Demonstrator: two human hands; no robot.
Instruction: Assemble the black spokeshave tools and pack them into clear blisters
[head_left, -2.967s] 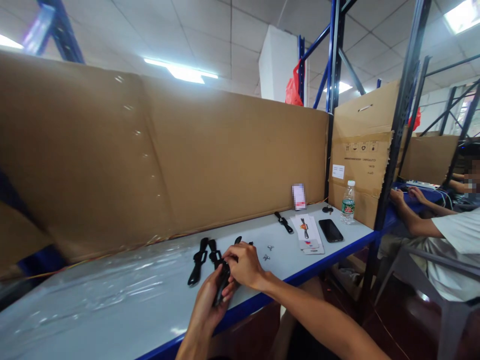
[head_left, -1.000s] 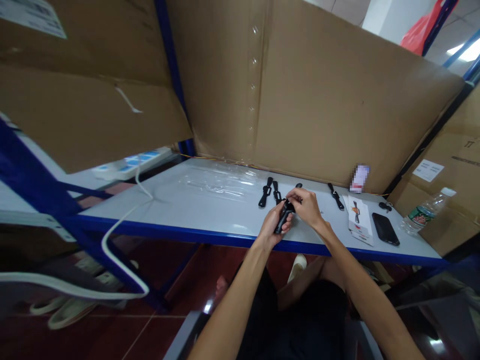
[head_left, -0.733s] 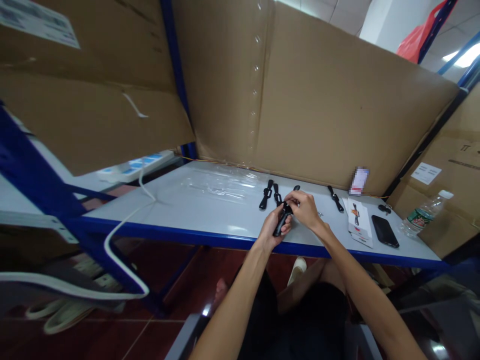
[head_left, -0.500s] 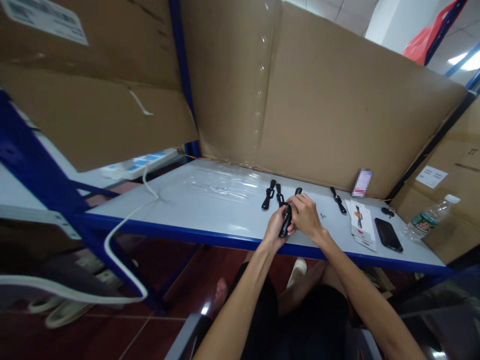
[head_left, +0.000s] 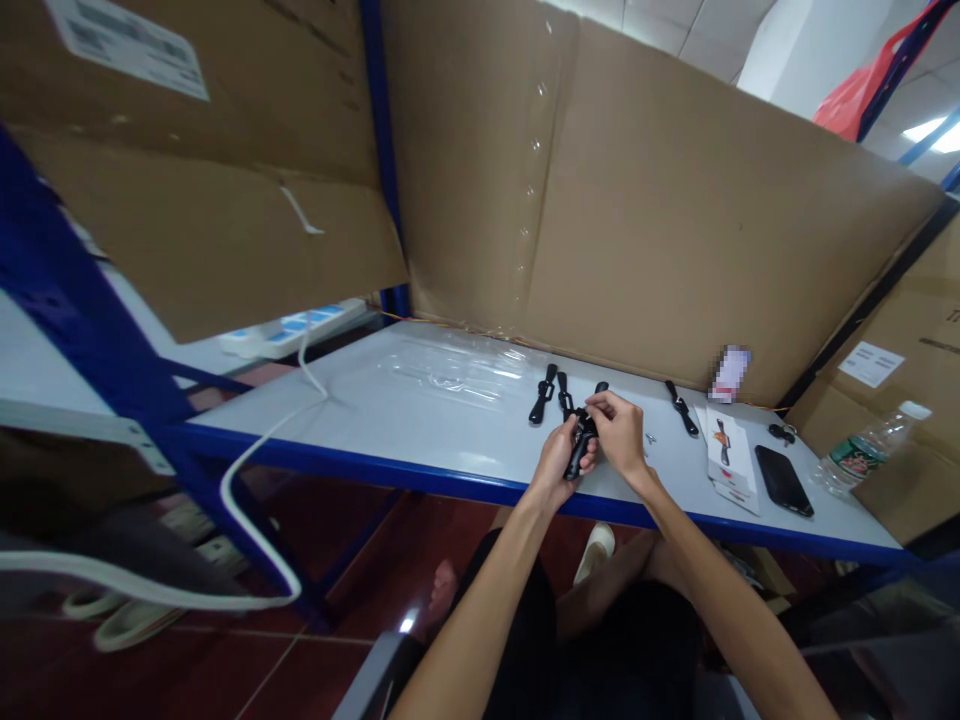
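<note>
Gripping tool (head_left: pixel 576 461), left hand (head_left: pixel 556 456); long axis forward, slightly right; right hand (head_left: pixel 622 428) nearer far part (whether pinching, cannot tell).

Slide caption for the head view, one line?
Left hand grips black tool at gray table, right hand by its upper part; similar tool lies nearby.

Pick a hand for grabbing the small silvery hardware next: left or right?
Right, probably: the right hand sits nearer the small silvery hardware, with its fingertips at the black spokeshave. The left hand is farther and wrapped around that tool.
</note>
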